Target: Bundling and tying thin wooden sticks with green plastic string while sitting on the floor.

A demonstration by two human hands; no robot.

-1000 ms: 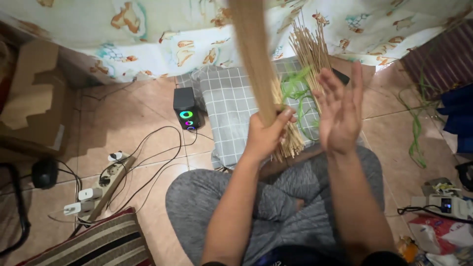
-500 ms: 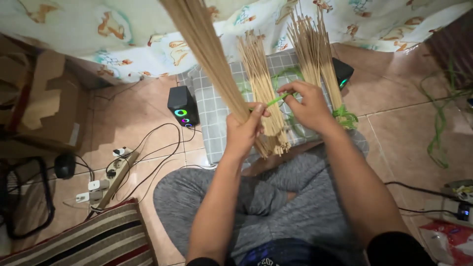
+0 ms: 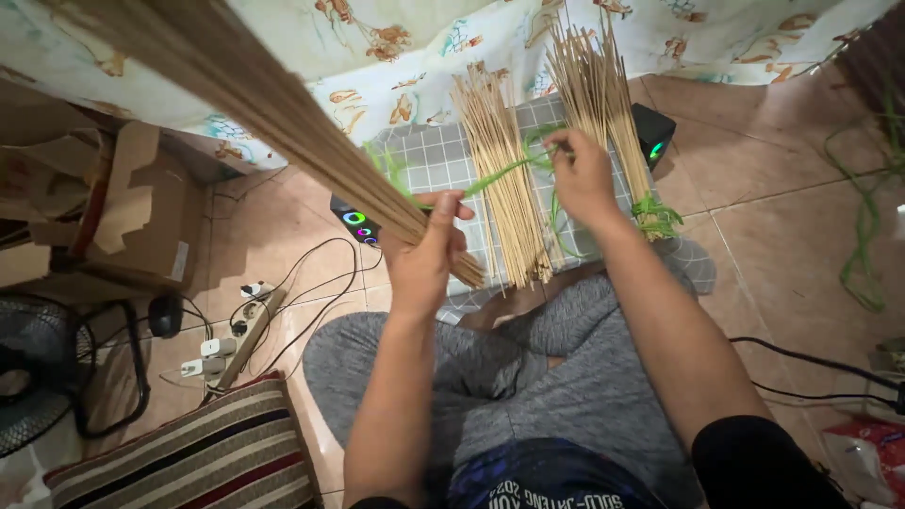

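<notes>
My left hand (image 3: 424, 253) grips a thick bundle of thin tan sticks (image 3: 255, 104) near its lower end; the bundle slants up toward the top left corner. A green strip (image 3: 500, 172) runs from that grip to my right hand (image 3: 580, 174), which pinches its other end and holds it taut. Two more stick bundles (image 3: 500, 179) lie on a grey checked cushion (image 3: 429, 155) in front of my crossed legs, the right one (image 3: 594, 85) tied with green strips at its base.
A black speaker with a glowing ring (image 3: 355, 220) stands left of the cushion, another (image 3: 655, 132) at its right. A power strip with cables (image 3: 236, 330), a fan (image 3: 38, 368), a cardboard box (image 3: 141, 212) and a striped pillow (image 3: 198, 462) lie at left. Loose green strips (image 3: 863, 236) lie at right.
The stick bundle in my left hand has tilted further left. My right hand, open a second ago, took the green strip and pulled it up and to the right.
</notes>
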